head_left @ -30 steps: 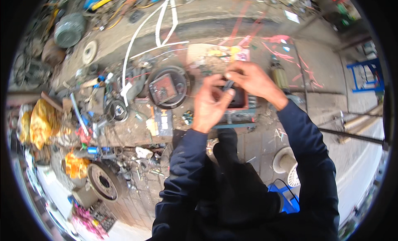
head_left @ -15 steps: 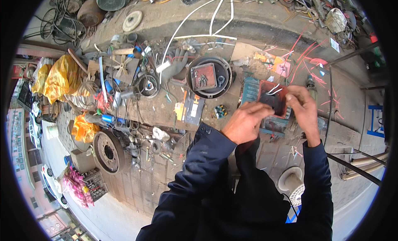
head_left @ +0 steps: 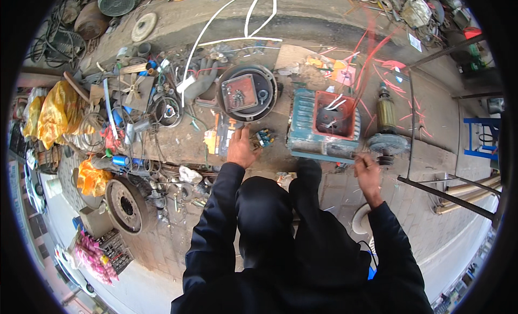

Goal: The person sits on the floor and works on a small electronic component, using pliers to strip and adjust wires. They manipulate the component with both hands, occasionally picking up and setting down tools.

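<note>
My left hand [head_left: 242, 149] reaches with bent, slightly parted fingers onto the bench beside an orange-and-dark flat piece [head_left: 220, 131] and small yellow-blue parts [head_left: 263, 138]; nothing visible is in it. My right hand [head_left: 367, 173] has curled fingers at the lower right corner of a teal motor housing [head_left: 303, 125]; what they hold, if anything, is hidden. The housing's red open terminal box [head_left: 334, 131] has white leads inside. Right of it lies a copper-wound rotor [head_left: 385, 114] with a round end plate [head_left: 387, 143].
A round black casing [head_left: 261, 109] holds a red tray [head_left: 240, 92] of small parts. Cluttered wires, yellow bags [head_left: 67, 106] and a rusty wheel [head_left: 124, 203] fill the left. Metal bars [head_left: 448, 195] run along the right; pink wire scraps [head_left: 399, 90] lie behind the rotor.
Both my hands have left the red terminal box, where they worked together: the left moved left onto the bench, the right down to the housing's corner. The box and rotor now show.
</note>
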Motion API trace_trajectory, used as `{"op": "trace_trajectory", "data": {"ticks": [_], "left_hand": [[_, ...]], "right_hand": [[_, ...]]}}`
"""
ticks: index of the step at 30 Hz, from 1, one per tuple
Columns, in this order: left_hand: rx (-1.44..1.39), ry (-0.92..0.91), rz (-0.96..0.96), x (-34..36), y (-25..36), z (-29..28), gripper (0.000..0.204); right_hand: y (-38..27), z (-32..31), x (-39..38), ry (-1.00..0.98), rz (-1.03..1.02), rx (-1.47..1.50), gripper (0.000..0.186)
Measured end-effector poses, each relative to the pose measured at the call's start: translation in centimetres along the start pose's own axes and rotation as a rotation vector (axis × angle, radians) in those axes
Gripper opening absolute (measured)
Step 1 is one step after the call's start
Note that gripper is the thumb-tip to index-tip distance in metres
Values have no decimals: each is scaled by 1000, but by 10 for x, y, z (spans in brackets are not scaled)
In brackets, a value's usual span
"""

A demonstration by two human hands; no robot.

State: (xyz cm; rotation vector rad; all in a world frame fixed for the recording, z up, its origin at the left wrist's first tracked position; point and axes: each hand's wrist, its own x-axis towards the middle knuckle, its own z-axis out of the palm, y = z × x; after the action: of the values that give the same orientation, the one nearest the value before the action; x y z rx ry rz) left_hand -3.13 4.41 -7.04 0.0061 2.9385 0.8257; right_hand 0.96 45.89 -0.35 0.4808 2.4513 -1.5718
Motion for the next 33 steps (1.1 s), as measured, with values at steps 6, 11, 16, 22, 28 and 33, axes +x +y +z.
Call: {"op": "trace_trajectory", "data": {"ticks": [6,11,16,22,28,33], "left_hand": [[103,35,66,8,7,29,70],[-65,120,8,-3,7,14,61],[-800,203,-437,-50,8,-53,54],[-1283,506,-210,-95,44,-163,53],[-1691,429,71,-106,98,-195,66],[-2069,431,86,-84,97,-183,50]], "right_hand": [[26,12,-21,-131,128,-86,18],[26,18,-34,-217,178,-95,23],[20,23,-45,-229,105,-57,17],[-62,13,-51,-200,34,63,15],[-256,-32,-98,-152,-340,260,14],[-320,8,-147,-265,-593,-177,27]]}}
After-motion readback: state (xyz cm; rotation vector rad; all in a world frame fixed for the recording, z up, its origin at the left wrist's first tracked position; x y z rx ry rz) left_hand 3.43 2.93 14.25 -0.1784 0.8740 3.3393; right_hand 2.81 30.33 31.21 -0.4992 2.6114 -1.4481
